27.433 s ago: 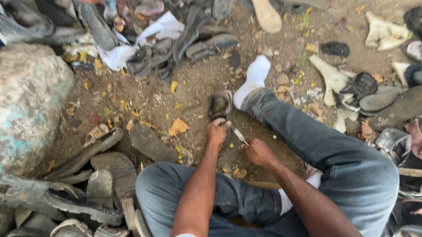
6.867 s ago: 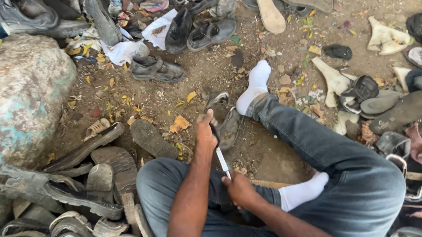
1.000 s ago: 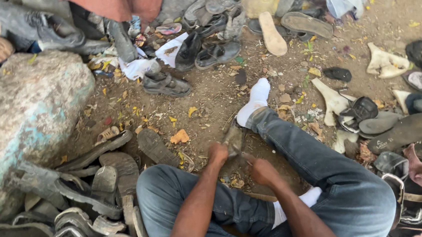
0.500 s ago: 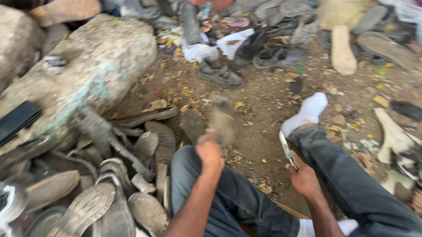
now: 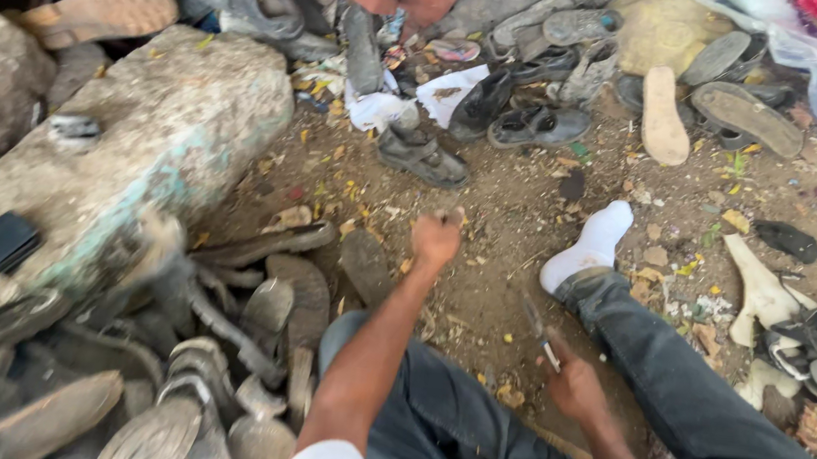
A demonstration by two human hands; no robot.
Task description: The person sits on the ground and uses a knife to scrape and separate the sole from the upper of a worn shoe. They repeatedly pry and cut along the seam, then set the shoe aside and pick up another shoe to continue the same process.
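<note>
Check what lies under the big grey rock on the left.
Along the foot of the rock lies a heap of worn soles; what lies beneath it is covered.

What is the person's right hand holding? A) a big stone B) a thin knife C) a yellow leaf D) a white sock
B: the right hand is closed around a thin knife, its blade pointing up and away over the dirt, while the white sock is on the foot.

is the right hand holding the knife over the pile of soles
No, the right hand holds the knife over bare dirt beside the leg.
</note>
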